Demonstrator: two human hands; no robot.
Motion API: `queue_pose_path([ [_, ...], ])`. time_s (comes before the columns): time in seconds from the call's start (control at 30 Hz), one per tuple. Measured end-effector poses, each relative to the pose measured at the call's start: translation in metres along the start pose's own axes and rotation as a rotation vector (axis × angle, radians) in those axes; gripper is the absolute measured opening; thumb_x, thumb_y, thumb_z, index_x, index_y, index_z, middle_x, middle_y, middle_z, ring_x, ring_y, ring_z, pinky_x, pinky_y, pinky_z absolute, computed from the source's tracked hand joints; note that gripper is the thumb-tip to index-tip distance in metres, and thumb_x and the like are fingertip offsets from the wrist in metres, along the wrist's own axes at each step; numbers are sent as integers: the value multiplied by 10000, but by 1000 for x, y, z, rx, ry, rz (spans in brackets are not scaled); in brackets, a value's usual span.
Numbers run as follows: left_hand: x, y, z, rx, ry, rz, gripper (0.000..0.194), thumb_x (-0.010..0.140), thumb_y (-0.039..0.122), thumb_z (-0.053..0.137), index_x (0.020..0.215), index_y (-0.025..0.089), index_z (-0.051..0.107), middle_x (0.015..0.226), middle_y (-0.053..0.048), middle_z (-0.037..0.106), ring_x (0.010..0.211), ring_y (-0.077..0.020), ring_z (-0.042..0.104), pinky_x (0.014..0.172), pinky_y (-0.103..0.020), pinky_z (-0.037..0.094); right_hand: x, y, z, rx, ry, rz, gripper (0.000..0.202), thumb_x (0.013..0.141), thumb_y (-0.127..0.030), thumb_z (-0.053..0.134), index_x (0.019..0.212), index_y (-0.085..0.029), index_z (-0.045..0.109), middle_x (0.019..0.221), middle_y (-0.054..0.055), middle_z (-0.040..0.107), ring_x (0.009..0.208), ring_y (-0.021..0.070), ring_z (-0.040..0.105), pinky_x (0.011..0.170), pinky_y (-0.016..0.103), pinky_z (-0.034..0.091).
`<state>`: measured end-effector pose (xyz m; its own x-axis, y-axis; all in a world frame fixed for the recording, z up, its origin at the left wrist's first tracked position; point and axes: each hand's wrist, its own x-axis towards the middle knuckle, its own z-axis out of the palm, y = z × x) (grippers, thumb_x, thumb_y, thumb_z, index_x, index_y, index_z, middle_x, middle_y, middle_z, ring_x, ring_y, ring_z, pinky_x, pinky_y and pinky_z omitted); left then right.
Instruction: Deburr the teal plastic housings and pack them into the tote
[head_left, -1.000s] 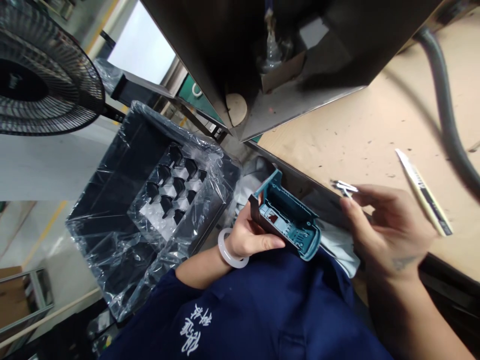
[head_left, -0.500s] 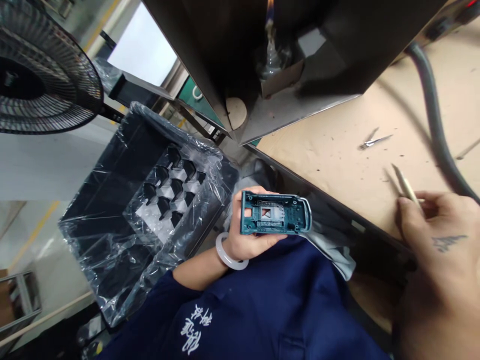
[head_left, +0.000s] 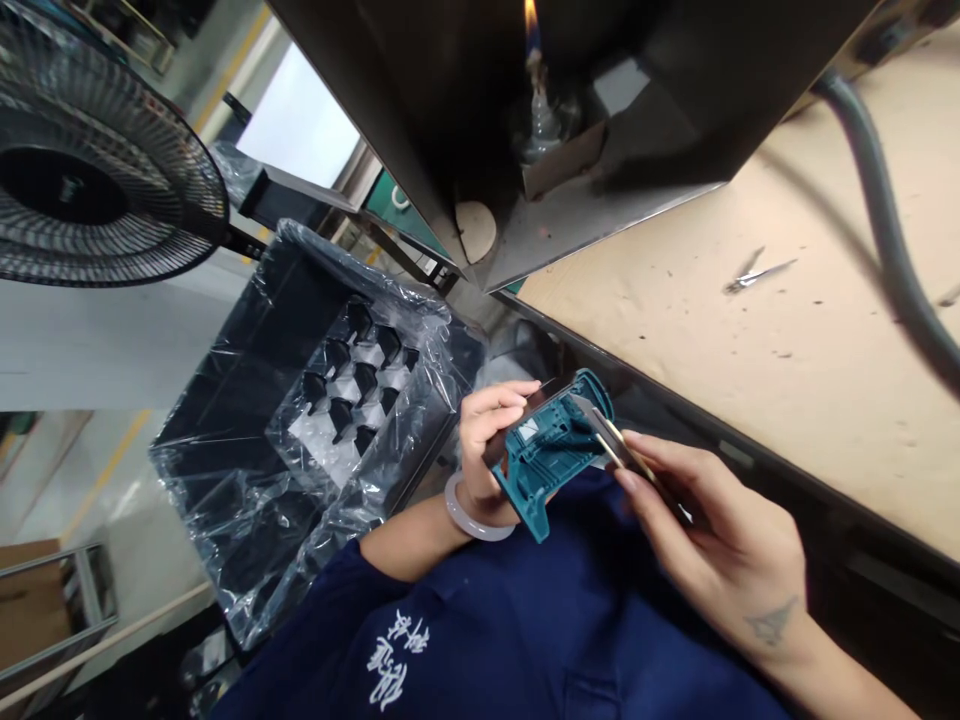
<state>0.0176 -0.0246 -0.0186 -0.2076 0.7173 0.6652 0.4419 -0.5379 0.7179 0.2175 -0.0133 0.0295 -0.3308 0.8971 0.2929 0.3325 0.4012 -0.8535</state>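
Note:
A teal plastic housing (head_left: 559,450) is tilted in front of my body, its hollow ribbed inside facing up. My left hand (head_left: 487,435), with a pale bangle at the wrist, grips the housing from its left side. My right hand (head_left: 712,530) holds a knife-like tool (head_left: 626,452) with a light handle between thumb and fingers. The tool's blade reaches the upper right rim of the housing; whether it touches is hard to tell.
A black crate (head_left: 247,400) lined with clear plastic stands at the left, below a fan (head_left: 97,170). A lit burner (head_left: 544,115) sits inside a dark metal enclosure (head_left: 600,225). Metal tweezers (head_left: 757,277) and a grey hose (head_left: 877,200) lie on the workbench (head_left: 847,400).
My right hand has come left from the workbench to the housing, bringing the tool along. The housing has been turned and tilted in my left hand.

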Motion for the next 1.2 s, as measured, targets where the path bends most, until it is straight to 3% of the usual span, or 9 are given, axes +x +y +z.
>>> queue_pose_path([
  [0.3,-8,-5,0,60,43,16,366,941,328,720,1275,300,574,1136,-27,610,1094,-241,722,933,-446,651,2,-4,4,-5,-32,-33,299,940,-62,691,1203,-203,694,1000,64,814,771,190,799,765,251,680],
  [0.5,-12,-10,5,-24,68,42,475,919,387,774,1338,288,576,1177,-39,607,1124,-260,716,940,-466,652,0,-10,9,29,-70,-127,306,952,-38,644,1214,-192,675,960,38,795,758,132,778,743,156,631],
  [0.6,-14,-11,6,-57,80,34,418,960,372,723,1345,290,583,1173,-35,599,1122,-251,717,952,-470,652,0,-12,7,49,-101,-141,316,963,-44,634,1234,-204,665,978,38,796,777,133,778,757,163,632],
  [0.77,-9,-5,2,-21,25,35,600,867,403,829,1376,264,544,1206,-60,564,1156,-282,698,955,-472,647,-1,-4,1,-18,-13,34,282,977,-126,679,1240,-228,666,1015,47,788,788,162,774,755,232,650],
  [0.87,0,1,-2,7,-57,-11,764,775,385,914,1399,261,491,1203,-69,554,1121,-269,686,927,-455,648,0,1,0,115,18,179,276,983,-172,683,1249,-241,655,1012,41,758,782,160,754,714,245,645],
  [1.03,12,8,-6,78,-82,-86,598,841,431,864,1304,236,541,1159,-91,609,1099,-259,672,962,-469,613,8,5,2,389,37,350,176,991,-240,693,1163,-254,661,801,-5,649,754,164,708,632,247,599],
  [1.2,8,8,-6,95,-45,-103,519,841,468,855,1223,236,591,1144,-105,651,1131,-285,658,1004,-516,582,10,7,5,464,-9,392,142,989,-286,709,1120,-244,673,794,-4,659,621,123,608,505,217,498],
])
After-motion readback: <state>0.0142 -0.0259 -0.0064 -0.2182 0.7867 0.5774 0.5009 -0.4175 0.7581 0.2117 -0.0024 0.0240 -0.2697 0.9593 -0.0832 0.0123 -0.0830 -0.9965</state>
